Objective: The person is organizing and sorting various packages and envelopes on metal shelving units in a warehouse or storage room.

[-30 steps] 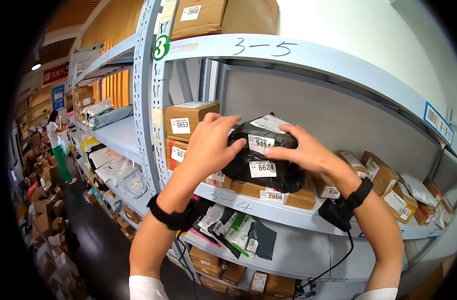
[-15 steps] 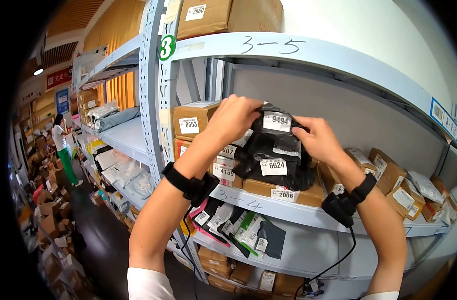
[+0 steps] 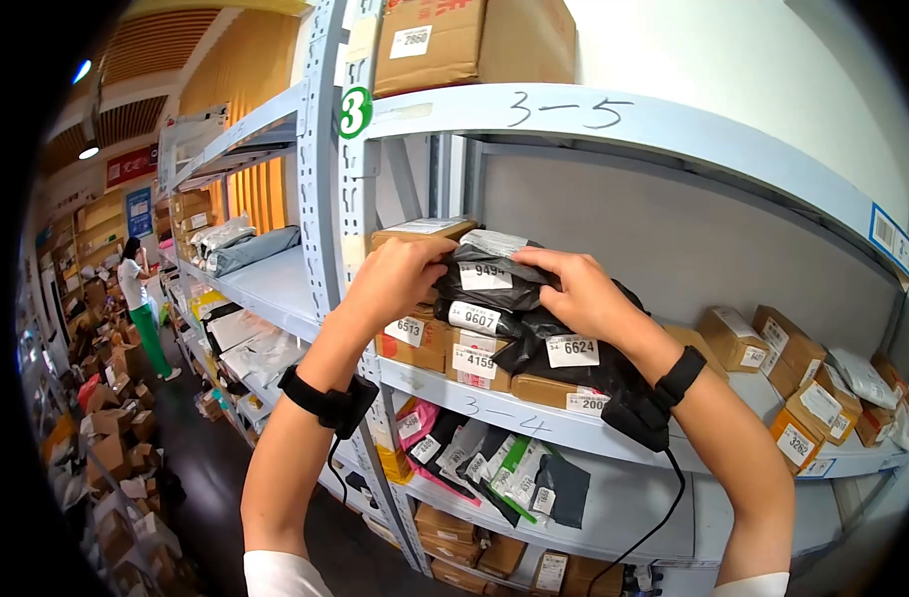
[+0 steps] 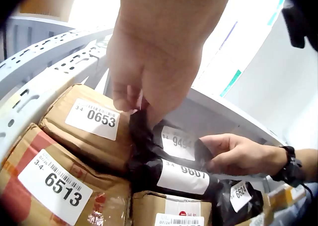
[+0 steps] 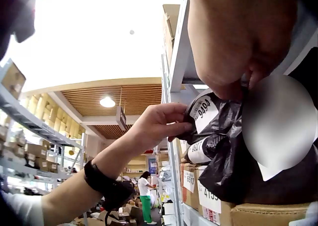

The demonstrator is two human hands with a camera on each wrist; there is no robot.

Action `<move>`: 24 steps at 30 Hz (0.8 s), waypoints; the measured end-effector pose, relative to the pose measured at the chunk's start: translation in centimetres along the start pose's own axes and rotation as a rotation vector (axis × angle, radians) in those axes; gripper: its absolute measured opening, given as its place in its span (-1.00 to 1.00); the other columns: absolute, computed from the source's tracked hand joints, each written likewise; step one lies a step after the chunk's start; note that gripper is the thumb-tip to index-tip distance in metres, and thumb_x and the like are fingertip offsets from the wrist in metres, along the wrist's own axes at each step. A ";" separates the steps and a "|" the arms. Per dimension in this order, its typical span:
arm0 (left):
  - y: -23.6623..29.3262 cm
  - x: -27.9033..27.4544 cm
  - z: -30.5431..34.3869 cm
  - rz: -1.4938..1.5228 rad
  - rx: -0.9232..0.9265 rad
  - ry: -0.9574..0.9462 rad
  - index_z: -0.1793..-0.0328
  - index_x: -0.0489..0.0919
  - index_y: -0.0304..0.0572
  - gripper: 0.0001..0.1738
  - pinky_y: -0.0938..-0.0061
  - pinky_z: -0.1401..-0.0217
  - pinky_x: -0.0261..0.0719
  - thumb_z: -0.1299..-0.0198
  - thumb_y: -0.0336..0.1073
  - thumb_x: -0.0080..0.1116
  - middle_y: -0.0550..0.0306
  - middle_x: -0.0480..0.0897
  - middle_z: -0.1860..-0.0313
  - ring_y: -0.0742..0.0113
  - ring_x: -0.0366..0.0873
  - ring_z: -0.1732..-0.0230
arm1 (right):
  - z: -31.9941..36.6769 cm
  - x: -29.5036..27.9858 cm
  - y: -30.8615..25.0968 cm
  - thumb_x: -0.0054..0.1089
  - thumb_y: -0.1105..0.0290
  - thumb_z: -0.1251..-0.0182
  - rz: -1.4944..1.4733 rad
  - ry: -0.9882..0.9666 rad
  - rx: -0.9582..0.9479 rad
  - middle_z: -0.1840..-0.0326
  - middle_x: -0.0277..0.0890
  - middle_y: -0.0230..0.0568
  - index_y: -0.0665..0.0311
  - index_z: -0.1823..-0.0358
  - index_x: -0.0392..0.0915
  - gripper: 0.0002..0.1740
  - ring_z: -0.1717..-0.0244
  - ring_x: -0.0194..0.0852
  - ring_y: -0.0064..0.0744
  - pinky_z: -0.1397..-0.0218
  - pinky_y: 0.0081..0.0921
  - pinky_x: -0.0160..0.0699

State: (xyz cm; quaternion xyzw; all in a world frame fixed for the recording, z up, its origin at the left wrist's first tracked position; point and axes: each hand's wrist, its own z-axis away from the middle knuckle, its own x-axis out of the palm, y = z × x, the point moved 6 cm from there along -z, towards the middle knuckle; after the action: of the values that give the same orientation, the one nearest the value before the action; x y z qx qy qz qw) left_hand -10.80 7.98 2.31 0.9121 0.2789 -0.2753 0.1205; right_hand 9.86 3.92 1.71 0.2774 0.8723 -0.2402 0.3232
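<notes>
A black plastic parcel [image 3: 509, 297] labelled 9494 lies on top of another black parcel [image 3: 472, 316] labelled 9607. My left hand [image 3: 393, 281] pinches its left end, beside the cardboard box [image 4: 89, 119] labelled 0653. At the parcel's other end, my right hand [image 3: 586, 291] grips the plastic between thumb and fingers. Below the right hand sits a black bag [image 3: 574, 351] labelled 6624, on a flat cardboard box [image 3: 544, 390]. Under the 9607 parcel stands a small box [image 3: 474, 360] labelled 4159, with the 6513 box [image 3: 414, 340] to its left.
The shelf beam [image 3: 633, 111] marked 3-5 crosses above my hands, and a perforated upright [image 3: 358, 189] stands on the left. Several small boxes [image 3: 733, 338] line the shelf's right part. Labelled bags [image 3: 519, 468] lie one level down. Another person [image 3: 144, 308] stands far left.
The 9494 parcel was raised and tilted up between both hands half a second ago; now it lies lower and further left, over the 9607 parcel. Both hands have moved down with it.
</notes>
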 end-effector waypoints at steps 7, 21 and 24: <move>5.0 -2.4 0.3 -0.023 0.124 0.223 -0.21 0.53 -0.24 -0.39 0.25 -0.36 0.38 0.08 -0.69 0.04 -0.07 0.48 -0.19 -0.04 0.41 -0.29 | 3.6 -10.8 1.2 -0.10 0.66 -0.19 0.051 -0.066 0.188 -0.33 0.46 -0.03 0.30 -0.38 0.38 -0.35 -0.28 0.50 -0.19 -0.28 -0.35 0.56; 25.3 14.0 2.4 0.036 0.614 -0.169 -0.12 0.55 -0.14 -0.57 0.28 0.01 0.48 -0.08 -0.31 0.30 0.05 0.55 -0.05 0.11 0.52 -0.03 | 27.8 -25.2 1.0 0.16 0.07 -0.43 0.600 0.022 0.665 0.13 0.68 0.09 0.43 0.09 0.67 -0.53 0.13 0.67 -0.03 0.03 -0.27 0.59; 27.8 16.7 2.3 0.034 0.590 -0.190 -0.15 0.55 -0.15 -0.53 0.26 -0.01 0.47 -0.07 -0.26 0.32 0.03 0.55 -0.05 0.11 0.52 -0.04 | 32.9 -26.0 0.9 0.26 -0.04 -0.33 0.573 0.031 0.638 -0.14 0.59 0.13 0.37 -0.07 0.64 -0.42 -0.17 0.56 -0.01 -0.21 -0.27 0.52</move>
State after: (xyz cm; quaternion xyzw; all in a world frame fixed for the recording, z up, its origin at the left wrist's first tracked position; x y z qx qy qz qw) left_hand 15.72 -8.16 -7.27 0.8824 0.1590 -0.4263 -0.1195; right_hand 41.13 -23.62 -2.62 0.5982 0.6466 -0.3943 0.2619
